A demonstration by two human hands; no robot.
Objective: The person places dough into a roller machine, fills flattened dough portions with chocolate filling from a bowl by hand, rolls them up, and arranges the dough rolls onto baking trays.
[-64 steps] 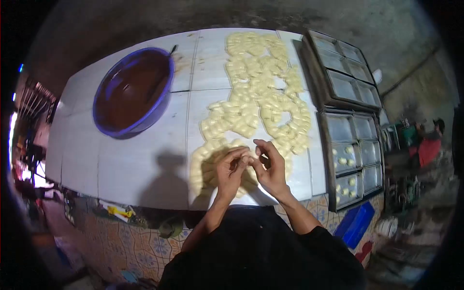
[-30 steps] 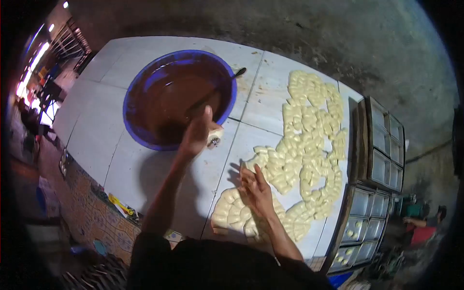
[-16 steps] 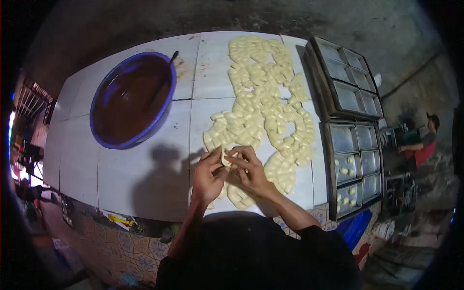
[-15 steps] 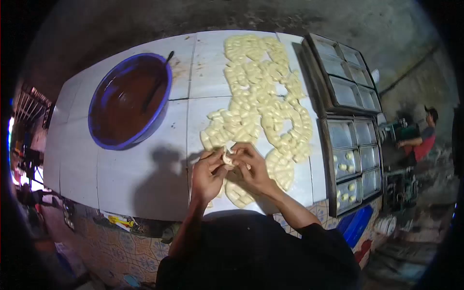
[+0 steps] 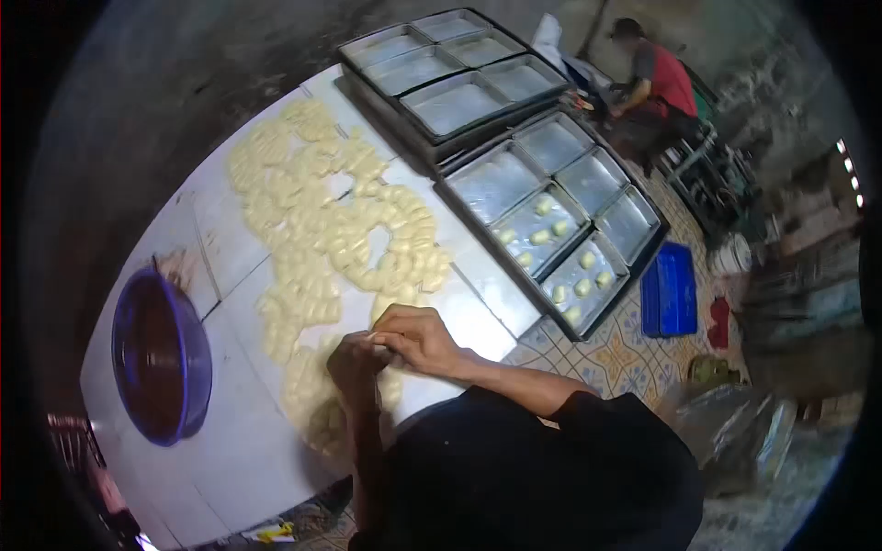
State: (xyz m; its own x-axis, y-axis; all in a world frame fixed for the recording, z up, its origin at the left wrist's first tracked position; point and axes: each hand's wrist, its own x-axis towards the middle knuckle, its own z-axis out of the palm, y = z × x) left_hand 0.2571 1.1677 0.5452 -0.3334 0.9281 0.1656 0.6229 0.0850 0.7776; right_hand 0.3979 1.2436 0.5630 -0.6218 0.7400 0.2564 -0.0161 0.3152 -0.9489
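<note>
Swung round since half a second ago, the view puts the purple-blue bowl (image 5: 191, 367) at lower left rather than upper left, and the partitioned trays (image 5: 496, 184) now run from top centre to centre right. Both hands stay together, their fingertips meeting on a small dough piece (image 5: 371, 337), of which only a pale sliver shows at the frame's centre.

Handled well, so soft a piece probably calls for short, light pinches, the left fingertips steadying while the right press evenly along the edge; a hard pull could stretch or tear it.

Left hand (image 5: 353, 369): its forearm rises almost straight from the bottom of the frame, and the fingers, in shadow, are closed on the piece. Right hand (image 5: 419, 342): its forearm slants in from the lower right, fingers bent, thumb and forefinger gripping the piece from the right. Cut dough (image 5: 303, 230) spreads from just below the hands toward upper left.
</note>
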